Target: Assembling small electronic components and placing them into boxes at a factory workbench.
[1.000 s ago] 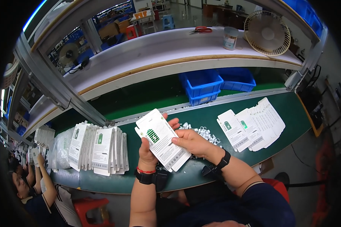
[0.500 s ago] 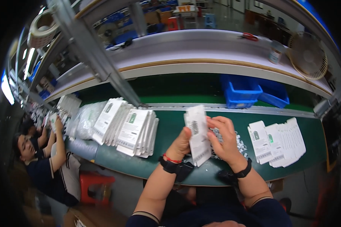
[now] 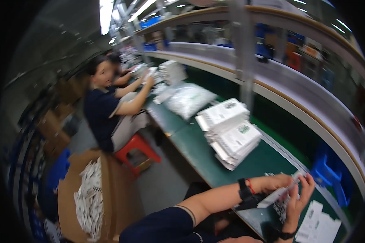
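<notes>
A slim white printed carton (image 3: 273, 197) is held tilted over the near right part of the green table. My left hand (image 3: 276, 183) grips its upper left side, fingers closed. From the right, my right hand (image 3: 297, 204) has its thumb and fingers at the carton's upper end; motion blurs the exact contact. Under the hands lies a pile of small white and grey pieces (image 3: 280, 211), partly covered. Beside my right wrist are flat white cartons (image 3: 318, 227). Stacked white cartons (image 3: 236, 141) stand on the table to the left of my hands.
A clear bag of white items (image 3: 190, 98) lies beyond the stacks. Blue bins (image 3: 327, 173) sit below the shelf (image 3: 312, 109). At left, a co-worker (image 3: 103, 103) sits on a red stool (image 3: 137, 146). A large cardboard box (image 3: 119, 194) holds white flat pieces on the floor.
The view has swung left, so the table and my hands now appear farther right and the cardboard box shows. Both hands stay with the carton, which now leans over more.
</notes>
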Motion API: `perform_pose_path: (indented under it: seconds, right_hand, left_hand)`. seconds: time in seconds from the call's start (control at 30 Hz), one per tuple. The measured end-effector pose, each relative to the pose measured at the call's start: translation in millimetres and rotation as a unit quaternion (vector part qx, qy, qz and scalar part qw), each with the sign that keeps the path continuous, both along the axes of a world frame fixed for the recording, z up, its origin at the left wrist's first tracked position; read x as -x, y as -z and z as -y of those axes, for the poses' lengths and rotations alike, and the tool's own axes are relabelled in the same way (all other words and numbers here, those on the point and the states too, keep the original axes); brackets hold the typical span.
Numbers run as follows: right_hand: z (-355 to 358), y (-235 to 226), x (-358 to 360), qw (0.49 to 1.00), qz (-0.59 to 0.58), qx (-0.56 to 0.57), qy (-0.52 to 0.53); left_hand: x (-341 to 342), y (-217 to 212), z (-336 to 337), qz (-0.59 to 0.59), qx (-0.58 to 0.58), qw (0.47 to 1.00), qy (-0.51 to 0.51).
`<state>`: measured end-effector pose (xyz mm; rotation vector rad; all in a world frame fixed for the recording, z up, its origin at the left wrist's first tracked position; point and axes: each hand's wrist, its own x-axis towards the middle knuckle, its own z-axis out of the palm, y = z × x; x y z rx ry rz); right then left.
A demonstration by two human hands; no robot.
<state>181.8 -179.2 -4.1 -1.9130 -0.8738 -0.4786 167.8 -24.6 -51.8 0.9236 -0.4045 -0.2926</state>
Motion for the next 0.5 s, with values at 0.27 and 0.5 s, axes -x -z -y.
perform_pose_path:
  seconds: [0.27,0.5]
  right_hand:
    - [0,8,-8,1.000,-0.005,0.013,-0.010]
    - [-7,9,-1,0.989,-0.120,-0.080,-0.018]
  left_hand:
    - [3,-16,-2,-0.002,-0.078,0.996,-0.034]
    - [5,-31,-14,0.060,0.015,0.995,-0.078]
